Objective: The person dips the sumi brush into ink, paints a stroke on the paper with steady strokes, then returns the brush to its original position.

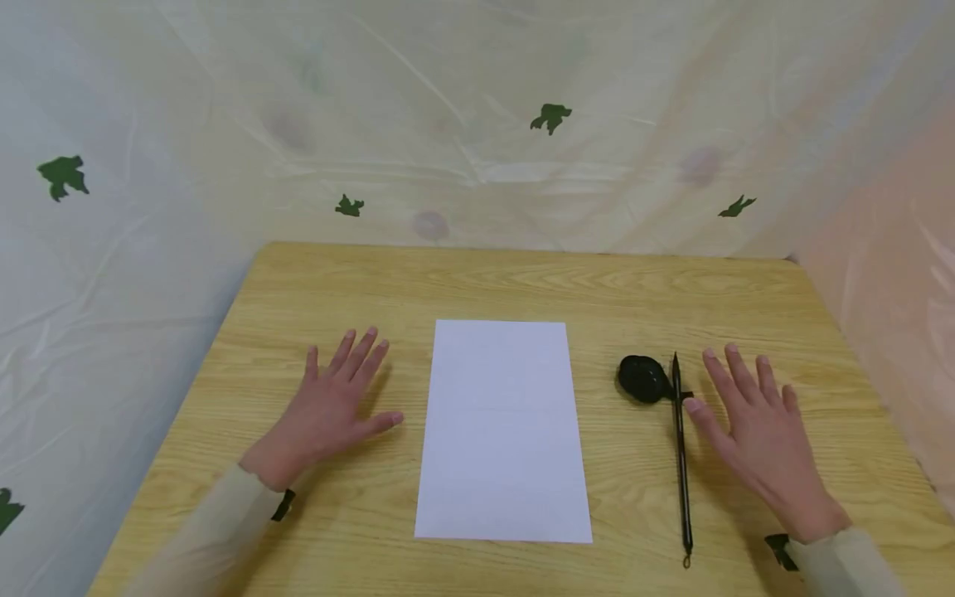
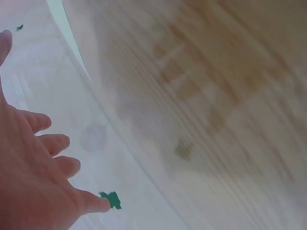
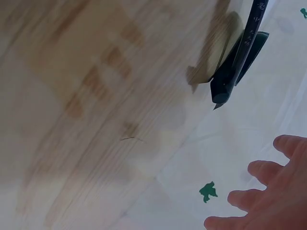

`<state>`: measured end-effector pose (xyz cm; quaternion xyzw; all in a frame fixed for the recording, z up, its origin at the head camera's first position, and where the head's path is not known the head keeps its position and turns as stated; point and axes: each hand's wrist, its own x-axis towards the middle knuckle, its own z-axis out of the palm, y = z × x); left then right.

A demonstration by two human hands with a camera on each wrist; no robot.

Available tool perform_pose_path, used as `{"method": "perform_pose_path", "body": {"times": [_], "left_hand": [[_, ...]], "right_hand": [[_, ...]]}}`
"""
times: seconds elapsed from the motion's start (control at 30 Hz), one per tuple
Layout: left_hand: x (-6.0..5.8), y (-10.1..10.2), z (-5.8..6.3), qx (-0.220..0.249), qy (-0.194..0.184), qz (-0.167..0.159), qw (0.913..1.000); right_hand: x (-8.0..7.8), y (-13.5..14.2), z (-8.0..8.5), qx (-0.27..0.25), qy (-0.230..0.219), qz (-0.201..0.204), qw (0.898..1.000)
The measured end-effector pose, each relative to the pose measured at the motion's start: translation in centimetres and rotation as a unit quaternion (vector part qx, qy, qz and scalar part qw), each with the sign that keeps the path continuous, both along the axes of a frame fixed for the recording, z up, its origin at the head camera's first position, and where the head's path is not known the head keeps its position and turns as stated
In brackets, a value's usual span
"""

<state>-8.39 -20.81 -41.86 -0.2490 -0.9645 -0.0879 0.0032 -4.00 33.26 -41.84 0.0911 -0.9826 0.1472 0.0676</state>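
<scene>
My left hand (image 1: 324,414) is spread over the left part of the table, fingers apart and holding nothing. On the right, my right hand (image 1: 768,439) is spread the same way, its thumb tip right at a black calligraphy brush (image 1: 681,473). The brush lies lengthwise, pointed tip away from me and a small hanging loop at the near end. Its upper part rests across the side of a small black ink dish (image 1: 642,379). Pale characters run along the brush handle (image 3: 252,33) in the right wrist view. Between the hands lies a blank white sheet of paper (image 1: 503,431).
The wood-grain table (image 1: 522,286) carries all these things. Pale sheeting (image 1: 448,99) with dark green cut-out shapes hangs behind the table and along both sides. Each wrist has a dark strap at the cuff of a light sleeve (image 1: 224,518).
</scene>
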Motion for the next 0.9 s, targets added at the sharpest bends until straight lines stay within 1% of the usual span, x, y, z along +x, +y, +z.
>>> {"method": "perform_pose_path", "body": {"times": [0.2,0.33,0.5,0.7,0.9], "left_hand": [[0.2,1.0,-0.1,0.023,-0.021,-0.035,0.9989],[0.2,1.6,-0.3,0.036,-0.024,-0.059,0.9973],[0.1,2.3,-0.7,0.054,-0.019,-0.095,0.9939],[-0.1,2.8,-1.1,0.049,-0.014,-0.135,0.9895],[-0.3,3.3,-1.3,0.033,-0.024,-0.153,0.9874]], "right_hand": [[0.3,-0.7,0.2,-0.005,0.002,0.005,1.0],[0.5,-1.0,0.3,-0.006,0.002,0.007,1.0],[0.6,-1.3,0.2,-0.007,-0.003,0.009,1.0],[0.8,-1.7,0.3,-0.008,-0.009,0.013,1.0],[0.8,-2.1,0.5,-0.008,-0.007,0.014,1.0]]}}
